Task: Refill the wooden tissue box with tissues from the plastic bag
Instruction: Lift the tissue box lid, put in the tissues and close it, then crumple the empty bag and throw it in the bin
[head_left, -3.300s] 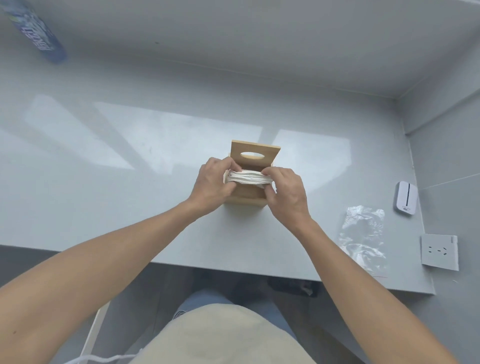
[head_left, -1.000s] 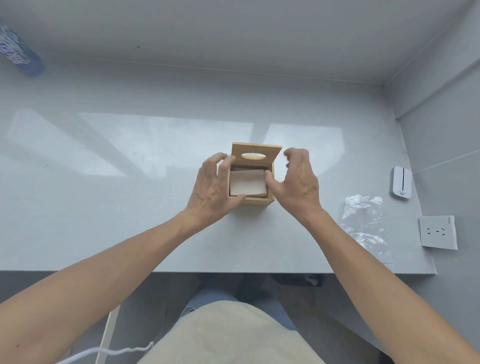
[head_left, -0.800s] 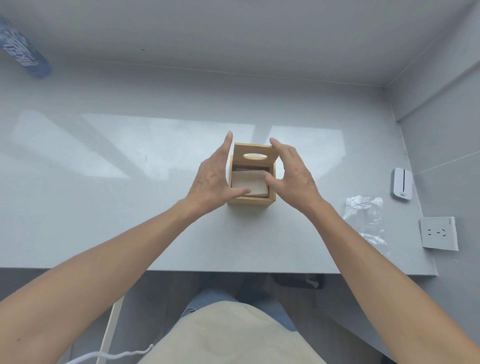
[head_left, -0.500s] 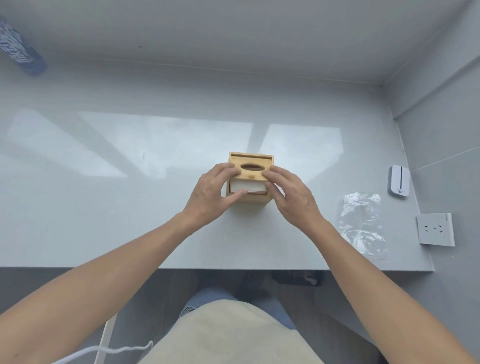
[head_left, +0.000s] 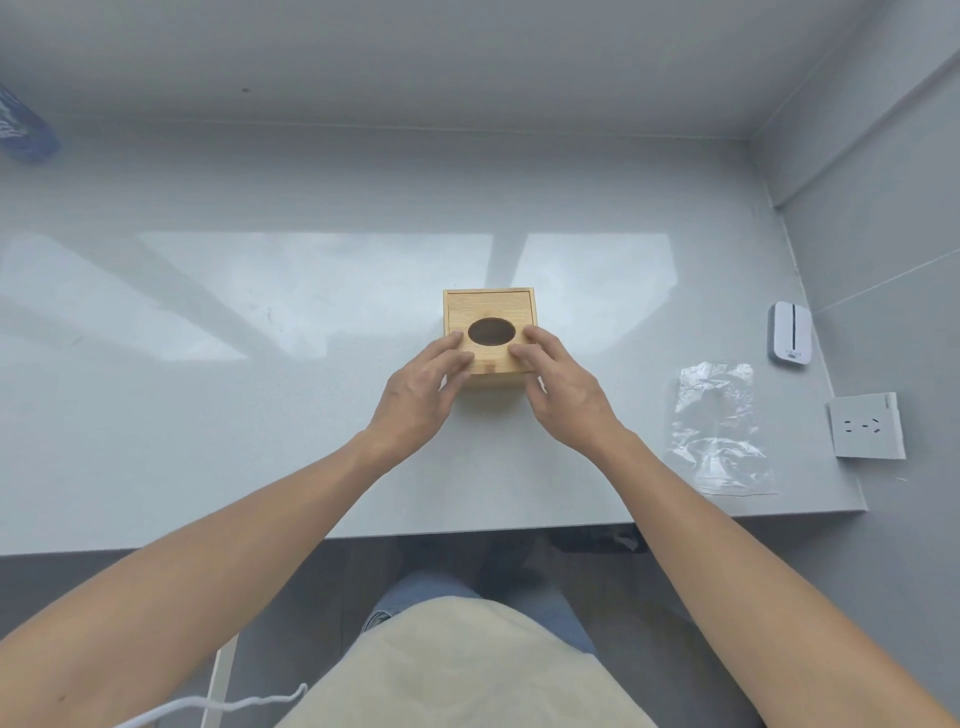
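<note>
Now we rest our left hand (head_left: 423, 387) at 7 o'clock and right hand (head_left: 563, 387) at 5 o'clock of the box (head_left: 488, 338), fingers loose on its shut lid, gripping nothing; the hole looks dark, the bag (head_left: 719, 431) lies empty at 3 o'clock

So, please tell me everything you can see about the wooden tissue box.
The wooden tissue box is a small, light-coloured wood cube standing upright on the grey counter. Its flat lid is closed, with a dark oval opening in the middle; no tissue sticks out. The left hand and right hand rest fingertips on the lid's near corners.
</note>
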